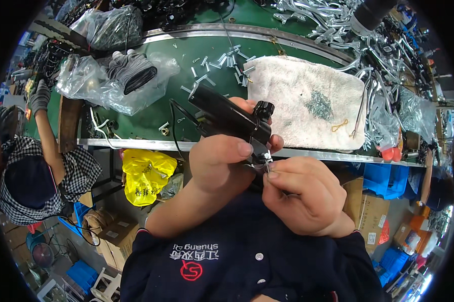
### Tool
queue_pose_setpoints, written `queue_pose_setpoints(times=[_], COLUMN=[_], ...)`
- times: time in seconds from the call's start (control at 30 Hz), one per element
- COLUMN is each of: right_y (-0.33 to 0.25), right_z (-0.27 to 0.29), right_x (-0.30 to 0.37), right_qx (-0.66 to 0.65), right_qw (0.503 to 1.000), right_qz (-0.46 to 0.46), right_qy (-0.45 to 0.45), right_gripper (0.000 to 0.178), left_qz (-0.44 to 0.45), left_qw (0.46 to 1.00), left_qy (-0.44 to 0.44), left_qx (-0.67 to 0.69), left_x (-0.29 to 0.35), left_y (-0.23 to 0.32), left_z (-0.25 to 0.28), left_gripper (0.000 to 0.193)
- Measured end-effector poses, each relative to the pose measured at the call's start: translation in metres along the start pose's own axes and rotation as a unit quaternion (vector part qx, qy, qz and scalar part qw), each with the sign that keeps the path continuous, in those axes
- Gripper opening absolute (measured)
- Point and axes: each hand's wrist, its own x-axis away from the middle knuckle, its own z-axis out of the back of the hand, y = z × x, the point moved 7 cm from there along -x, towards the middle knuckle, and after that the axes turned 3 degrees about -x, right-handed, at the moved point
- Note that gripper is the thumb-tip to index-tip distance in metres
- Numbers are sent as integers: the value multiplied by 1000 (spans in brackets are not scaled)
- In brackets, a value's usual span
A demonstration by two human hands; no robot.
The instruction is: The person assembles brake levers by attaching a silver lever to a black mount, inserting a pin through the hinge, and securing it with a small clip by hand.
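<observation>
My left hand (217,158) is wrapped round a black cylindrical device (224,108) with a ridged knob (264,109) on its side. The device slants over the near edge of the green bench (146,123), and a black cord runs beside it. At its lower end shows a small shiny metal piece (268,158). My right hand (307,194) is closed, thumb and forefinger pinched at that piece. What exactly lies between those fingertips is too small to make out. Beyond the device a white towel (292,80) lies on the bench.
Short silver pins (229,60) lie scattered behind the device. Grey gloves (131,70) rest on a clear plastic bag (93,83). Shiny metal levers (333,25) are heaped at the back right. A yellow bag (146,176) hangs below the bench edge. Another person's gloved hand (39,98) is at far left.
</observation>
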Motion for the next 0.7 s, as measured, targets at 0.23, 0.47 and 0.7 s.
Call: queue_pose_setpoints(times=[0.23,0.47,0.7], right_y=[1,-5,-9], right_z=[-1,1,2], right_x=[-1,3,3], right_qx=[-10,1,-16], right_qw=[1000,1000,1000], right_qz=[-3,0,-3], right_qy=[-10,0,12], right_gripper=[19,20,20], left_qz=[-16,-14,-10], left_qw=[999,1000,999], left_qy=[36,25,32], left_qx=[20,1,-15], left_x=[1,6,12], left_y=[1,0,-1], left_z=[0,-4,-7], left_gripper=[48,46,43])
